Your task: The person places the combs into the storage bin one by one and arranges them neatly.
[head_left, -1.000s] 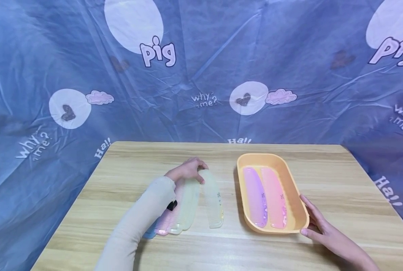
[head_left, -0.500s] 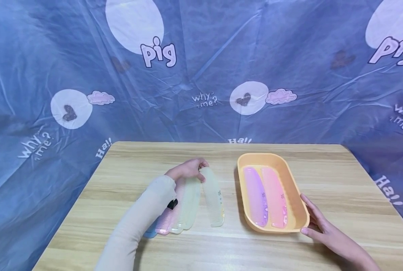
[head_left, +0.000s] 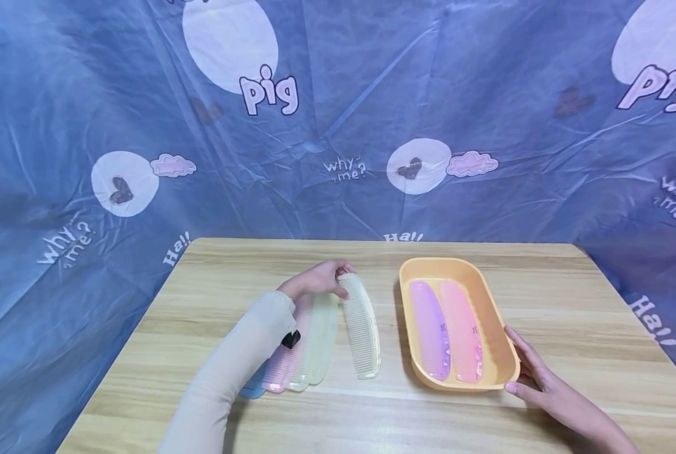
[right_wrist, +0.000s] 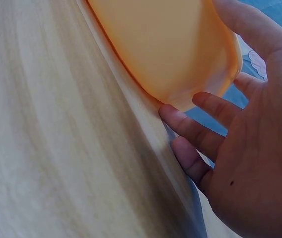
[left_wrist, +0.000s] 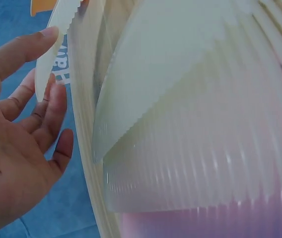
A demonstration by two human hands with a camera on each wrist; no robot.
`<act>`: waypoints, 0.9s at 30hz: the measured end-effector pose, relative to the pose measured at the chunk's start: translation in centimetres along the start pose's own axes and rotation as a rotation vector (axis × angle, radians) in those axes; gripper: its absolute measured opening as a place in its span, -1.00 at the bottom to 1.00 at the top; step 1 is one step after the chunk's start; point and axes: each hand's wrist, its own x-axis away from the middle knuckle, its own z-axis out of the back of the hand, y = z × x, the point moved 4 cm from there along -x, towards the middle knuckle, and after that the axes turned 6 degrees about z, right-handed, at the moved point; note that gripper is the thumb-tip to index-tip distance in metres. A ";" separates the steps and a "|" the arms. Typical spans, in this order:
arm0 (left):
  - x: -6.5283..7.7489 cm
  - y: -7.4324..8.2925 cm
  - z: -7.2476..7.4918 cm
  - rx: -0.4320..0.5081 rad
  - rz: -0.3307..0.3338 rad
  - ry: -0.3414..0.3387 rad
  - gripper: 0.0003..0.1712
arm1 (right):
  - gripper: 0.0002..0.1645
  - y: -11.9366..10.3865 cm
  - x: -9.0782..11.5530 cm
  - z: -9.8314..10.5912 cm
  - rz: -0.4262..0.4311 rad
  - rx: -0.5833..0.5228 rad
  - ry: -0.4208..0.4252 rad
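Observation:
A pale green comb (head_left: 362, 331) hangs from my left hand (head_left: 321, 279), pinched at its far end between thumb and fingers. The left wrist view shows the thumb (left_wrist: 34, 44) on its side, the fingers behind it. Beside that hand lie fanned, overlapping combs: pale green (head_left: 322, 347), pink (head_left: 278, 369) and blue (head_left: 253, 386), partly covered by the forearm. My right hand (head_left: 542, 384) rests at the near right corner of an orange tray (head_left: 488, 302), thumb and fingers spread along its outside. In the tray lie a purple comb (head_left: 429, 331) and a pink comb (head_left: 461, 331), side by side.
A wood-grain table (head_left: 372, 416) carries everything. Behind it hangs a blue printed cloth (head_left: 338, 126). Bare tabletop lies between the held comb and the tray. A black item (head_left: 291, 339) sits at my left wrist.
My left hand has lifted the pale green comb slightly and tilted it, so its toothed side and back edge now show. The right hand and tray stay put.

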 end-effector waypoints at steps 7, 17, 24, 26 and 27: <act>0.1 0.0 -0.1 0.128 -0.011 -0.023 -0.29 | 0.01 -0.1 0.1 -0.1 0.020 -0.005 -0.007; 0.0 0.4 -0.5 0.309 -0.001 -0.074 -0.27 | 0.01 -0.3 0.0 0.0 0.047 -0.010 -0.012; 0.1 1.0 -0.7 0.358 0.001 -0.058 -0.32 | 0.01 -0.3 0.0 0.1 0.057 -0.010 -0.003; 0.1 1.2 -0.7 0.370 0.004 -0.056 -0.33 | 0.01 -0.2 0.0 0.0 0.049 -0.010 -0.003; 0.1 1.3 -0.7 0.372 0.005 -0.055 -0.34 | 0.01 -0.2 0.0 0.0 0.045 -0.010 -0.003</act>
